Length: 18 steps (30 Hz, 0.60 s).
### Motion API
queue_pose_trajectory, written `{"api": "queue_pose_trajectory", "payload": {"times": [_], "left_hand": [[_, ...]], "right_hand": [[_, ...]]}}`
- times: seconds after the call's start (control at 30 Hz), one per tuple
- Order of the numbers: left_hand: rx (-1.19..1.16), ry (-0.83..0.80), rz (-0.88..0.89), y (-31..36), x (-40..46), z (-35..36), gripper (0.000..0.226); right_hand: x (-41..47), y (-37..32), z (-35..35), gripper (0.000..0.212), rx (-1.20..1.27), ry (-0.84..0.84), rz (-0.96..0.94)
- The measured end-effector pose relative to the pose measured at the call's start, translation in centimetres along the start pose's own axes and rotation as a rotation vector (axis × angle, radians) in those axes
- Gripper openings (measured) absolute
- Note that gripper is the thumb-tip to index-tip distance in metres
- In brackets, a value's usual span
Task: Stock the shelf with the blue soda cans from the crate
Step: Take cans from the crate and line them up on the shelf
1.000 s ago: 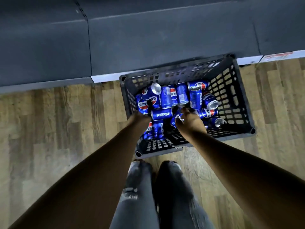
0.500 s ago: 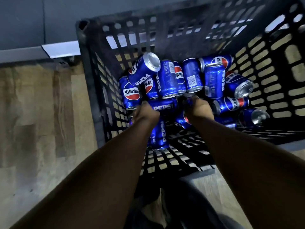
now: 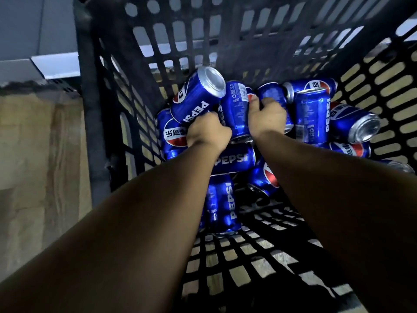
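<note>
Inside black crate (image 3: 94, 109), left hand (image 3: 208, 134) and right hand (image 3: 267, 118) each grip cans (image 3: 235, 111).

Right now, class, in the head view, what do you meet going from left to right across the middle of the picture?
Pale wooden floor → black slotted plastic crate's left wall → left hand gripping a tilted blue soda can → right hand on the heaped cans → blue can with its silver end facing out.

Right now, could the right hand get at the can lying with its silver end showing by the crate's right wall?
Probably yes. That can lies on top of the pile, uncovered, just right of the right hand, though that hand already grips another can.
</note>
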<state>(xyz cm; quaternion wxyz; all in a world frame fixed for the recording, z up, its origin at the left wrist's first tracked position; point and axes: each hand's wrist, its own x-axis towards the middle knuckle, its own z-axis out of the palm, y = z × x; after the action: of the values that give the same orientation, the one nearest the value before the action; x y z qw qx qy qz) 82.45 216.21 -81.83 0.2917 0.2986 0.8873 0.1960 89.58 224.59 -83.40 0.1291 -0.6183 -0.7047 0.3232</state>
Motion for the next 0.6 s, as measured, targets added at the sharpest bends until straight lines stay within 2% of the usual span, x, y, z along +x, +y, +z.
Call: {"api": "queue_pose_trajectory", "payload": {"times": [0.13,0.3,0.4,0.5,0.6], "left_hand": [[-0.085,-0.006,-0.041,0.1,-0.2,-0.1,0.022],[-0.221,-0.095,-0.077,-0.4,-0.4,-0.1,0.022],[-0.313,-0.130,-0.108,-0.8,-0.3,-0.4,0.021],[-0.333,-0.128,-0.116,-0.6,-0.4,-0.6,0.011],[-0.253,-0.075,-0.111,0.3,-0.6,-1.0,0.021]], "right_hand": [[-0.5,0.0,-0.1,0.062,0.036,-0.087,0.021],[-0.6,-0.7,-2.1,0.081,-0.101,-0.337,-0.058],[-0.3,-1.1,-2.5,0.091,-0.133,-0.418,-0.035],[-0.2,-1.6,-2.7,0.085,-0.105,-0.438,0.043],[-0.5,-1.3,-2.7,0.061,0.034,-0.431,0.150]]}}
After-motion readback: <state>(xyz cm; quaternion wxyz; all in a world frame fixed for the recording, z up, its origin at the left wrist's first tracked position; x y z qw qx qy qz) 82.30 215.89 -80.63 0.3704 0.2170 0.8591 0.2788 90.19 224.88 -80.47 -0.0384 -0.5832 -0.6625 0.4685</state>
